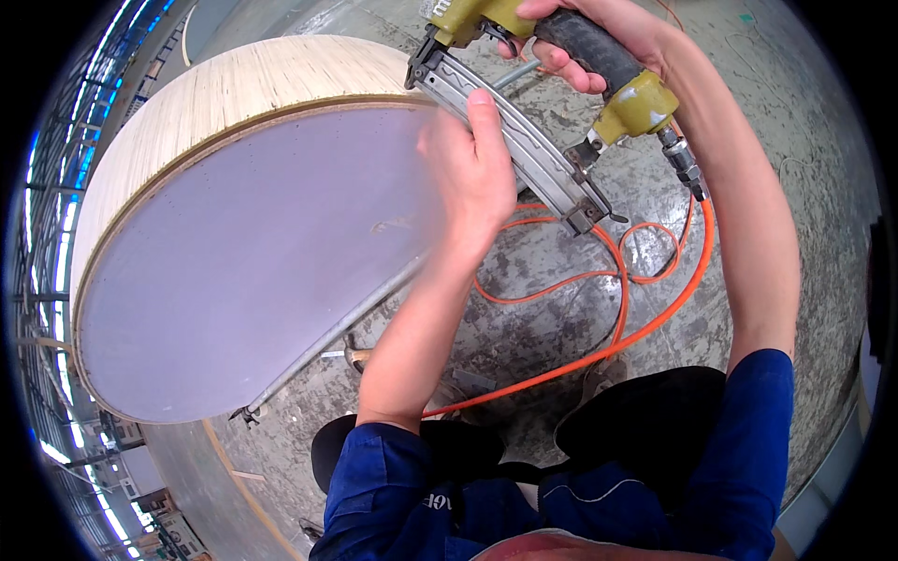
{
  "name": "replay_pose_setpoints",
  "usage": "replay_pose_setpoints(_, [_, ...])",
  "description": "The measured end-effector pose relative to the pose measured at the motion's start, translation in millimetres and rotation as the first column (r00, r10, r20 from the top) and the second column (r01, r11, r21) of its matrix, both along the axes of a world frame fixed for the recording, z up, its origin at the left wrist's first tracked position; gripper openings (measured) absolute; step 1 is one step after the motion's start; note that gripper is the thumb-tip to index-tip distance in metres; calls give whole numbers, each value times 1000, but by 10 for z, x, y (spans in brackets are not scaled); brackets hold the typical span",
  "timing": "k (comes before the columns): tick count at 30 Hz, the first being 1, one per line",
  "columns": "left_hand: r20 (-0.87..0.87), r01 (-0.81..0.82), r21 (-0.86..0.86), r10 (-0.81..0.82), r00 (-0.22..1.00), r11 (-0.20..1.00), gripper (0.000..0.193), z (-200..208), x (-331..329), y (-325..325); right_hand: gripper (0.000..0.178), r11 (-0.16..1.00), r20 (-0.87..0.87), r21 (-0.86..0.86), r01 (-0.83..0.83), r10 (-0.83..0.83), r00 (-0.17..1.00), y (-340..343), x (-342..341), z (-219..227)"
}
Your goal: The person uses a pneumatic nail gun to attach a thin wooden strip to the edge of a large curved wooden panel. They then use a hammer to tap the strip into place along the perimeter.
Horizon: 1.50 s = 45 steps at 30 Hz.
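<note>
My right hand (575, 61) is wrapped round the black grip of an olive-green pneumatic nail gun (645, 105) at the upper right. The tool's long grey magazine (524, 150) slants down to the right, and its nose is beside the rim of a big drum-like wooden piece (271, 77). My left hand (472, 173) is between that piece and the magazine, its thumb raised against the magazine. Its other fingers are blurred and partly hidden. The drum's flat grey-violet face (253, 252) is toward me, with pale plywood bent round its curved edge.
An orange air hose (552, 372) runs from the gun's coupling and loops over the worn concrete floor (814, 309). A metal pipe (341, 327) lies along the drum's straight lower edge. Beside it is a hammer (357, 355) on the floor, near my knees.
</note>
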State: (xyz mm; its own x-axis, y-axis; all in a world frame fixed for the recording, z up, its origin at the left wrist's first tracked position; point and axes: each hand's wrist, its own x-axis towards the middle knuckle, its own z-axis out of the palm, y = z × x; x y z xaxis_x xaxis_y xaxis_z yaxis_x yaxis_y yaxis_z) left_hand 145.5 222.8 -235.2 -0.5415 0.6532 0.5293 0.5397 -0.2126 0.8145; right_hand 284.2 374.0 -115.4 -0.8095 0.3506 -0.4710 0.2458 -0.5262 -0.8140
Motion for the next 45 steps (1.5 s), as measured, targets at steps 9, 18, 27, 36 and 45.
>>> replay_pose_setpoints(9, [18,24,-83,-22,1000,996,40,-62,-2,26,34,999,-43,45,18,-16,999,72,3,-132])
replay_pose_setpoints(18, [-3,-1,-115,1,1000,993,42,-79,-7,10,35,999,-4,-43,-6,6,1000,80,-10,-133])
replay_pose_setpoints(27, [18,36,-128,-33,999,991,42,-68,58,42,35,996,-81,-84,10,-17,997,128,63,-223])
replay_pose_setpoints(36, [29,46,-202,-40,999,978,40,-84,50,24,34,996,-16,-85,14,-15,1000,205,45,-315])
replay_pose_setpoints(45, [15,37,-125,-35,999,992,41,-170,73,64,36,997,-18,-82,9,-10,1000,230,62,-366])
